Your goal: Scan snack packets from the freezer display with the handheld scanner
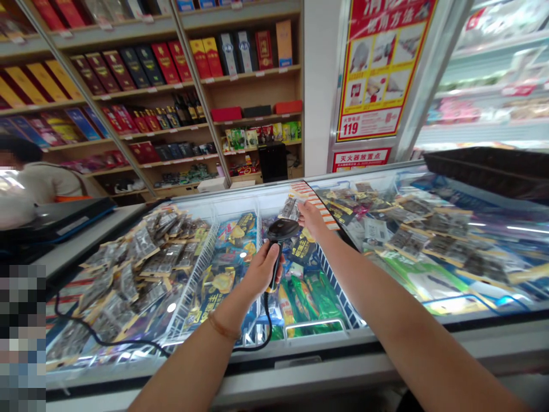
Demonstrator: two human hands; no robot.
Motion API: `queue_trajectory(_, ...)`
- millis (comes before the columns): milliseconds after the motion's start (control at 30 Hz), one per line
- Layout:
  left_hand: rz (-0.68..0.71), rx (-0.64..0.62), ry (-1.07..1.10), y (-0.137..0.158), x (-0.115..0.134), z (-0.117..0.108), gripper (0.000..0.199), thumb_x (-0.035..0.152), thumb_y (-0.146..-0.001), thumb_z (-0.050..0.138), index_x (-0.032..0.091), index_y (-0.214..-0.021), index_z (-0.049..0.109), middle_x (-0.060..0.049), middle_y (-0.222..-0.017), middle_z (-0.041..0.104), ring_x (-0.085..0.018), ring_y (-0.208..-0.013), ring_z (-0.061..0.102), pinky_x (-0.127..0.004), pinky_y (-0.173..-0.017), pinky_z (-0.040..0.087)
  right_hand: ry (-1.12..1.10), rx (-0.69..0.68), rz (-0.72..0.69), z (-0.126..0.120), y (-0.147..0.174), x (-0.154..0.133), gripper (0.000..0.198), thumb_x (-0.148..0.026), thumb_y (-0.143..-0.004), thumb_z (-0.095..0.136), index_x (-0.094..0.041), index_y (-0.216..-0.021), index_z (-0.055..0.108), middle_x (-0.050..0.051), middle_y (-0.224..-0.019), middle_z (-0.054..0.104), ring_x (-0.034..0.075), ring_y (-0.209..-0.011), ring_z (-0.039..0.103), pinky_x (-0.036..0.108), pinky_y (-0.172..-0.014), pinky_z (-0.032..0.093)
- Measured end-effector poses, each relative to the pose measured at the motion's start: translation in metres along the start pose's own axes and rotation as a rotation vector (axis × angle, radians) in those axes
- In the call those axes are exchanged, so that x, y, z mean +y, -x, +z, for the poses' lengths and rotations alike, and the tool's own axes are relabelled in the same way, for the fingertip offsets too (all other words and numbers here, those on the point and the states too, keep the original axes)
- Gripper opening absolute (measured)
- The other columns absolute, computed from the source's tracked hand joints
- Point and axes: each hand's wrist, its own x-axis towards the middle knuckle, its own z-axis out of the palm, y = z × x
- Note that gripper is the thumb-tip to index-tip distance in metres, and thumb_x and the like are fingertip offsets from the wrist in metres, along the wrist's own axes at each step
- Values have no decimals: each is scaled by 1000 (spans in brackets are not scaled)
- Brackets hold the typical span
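Observation:
My left hand (pixel 262 264) is wrapped round the handle of a black barcode scanner (pixel 283 229), whose head faces away from me. A black cable (pixel 269 320) runs from its grip down and off to the left. Just beyond the scanner head, my right hand (pixel 309 218) pinches a small clear-and-tan packet (pixel 290 207) by its edge. Both hands are above the glass top of a chest freezer (pixel 338 357). Similar packets lie in a loose pile (pixel 143 243) to the left, and more packets (pixel 433 237) lie to the right.
Under the glass, white wire baskets (pixel 195 274) hold bagged frozen goods. A black tray (pixel 484 169) sits at the far right. Behind are shelves (pixel 253 74) of boxes and bottles and a red poster (pixel 373 74). A person (pixel 47 171) is at the left, behind a dark counter device (pixel 72 220).

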Motion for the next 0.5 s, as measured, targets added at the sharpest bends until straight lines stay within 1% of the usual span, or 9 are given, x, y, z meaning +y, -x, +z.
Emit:
queue_trajectory(67,10,41,10,0,2,2,69,87,-73,70,22,-86,51,4,-65,58,-9,-44,48,-23,-40,40,37,20,-22,-1,-1,2,58,-73,-65,76,-26,-90,52,0,-78,69,22,-76,71,34,-70,58)
queue_trajectory(133,33,109,32,0,9,2,70,87,-70,71,22,-86,52,4,-69,60,-8,-44,48,-24,-39,39,109,68,-55,-3,-1,4,58,-76,-65,73,-26,-84,49,-1,-71,64,21,-73,68,33,-66,57)
queue_trajectory(200,59,206,80,0,21,0,70,87,-71,71,21,-87,53,3,-70,61,-8,-43,49,-24,-39,39,189,119,-91,-3,0,6,60,-79,-63,71,-26,-79,47,-2,-67,58,20,-68,63,32,-62,56)
queue_trajectory(267,73,300,146,1,38,-6,67,85,-75,69,21,-91,55,3,-68,60,-9,-43,50,-24,-39,39,246,162,-118,-3,1,6,61,-81,-62,70,-25,-76,48,-2,-65,56,19,-65,60,32,-60,55)
queue_trajectory(333,78,377,211,4,58,-16,63,82,-80,67,21,-94,55,4,-65,59,-10,-42,50,-23,-39,39,274,194,-117,1,5,6,61,-80,-61,71,-25,-75,50,-2,-63,56,18,-62,59,32,-57,54)
queue_trajectory(400,89,449,256,11,75,-32,60,79,-83,65,21,-96,56,4,-64,58,-9,-41,49,-23,-39,38,304,188,-114,9,9,4,60,-78,-61,74,-25,-73,50,-2,-59,55,17,-56,57,29,-52,50)
queue_trajectory(467,117,526,279,20,87,-51,58,77,-84,65,21,-98,56,5,-64,58,-9,-40,49,-22,-38,37,380,149,-153,26,13,1,57,-74,-64,76,-25,-70,49,-4,-54,51,15,-50,52,26,-47,43)
queue_trajectory(500,136,561,286,26,91,-62,58,76,-84,66,21,-99,57,5,-65,59,-8,-40,49,-21,-38,37,424,122,-183,38,14,-1,55,-72,-67,75,-25,-69,49,-5,-52,49,14,-47,50,25,-45,40)
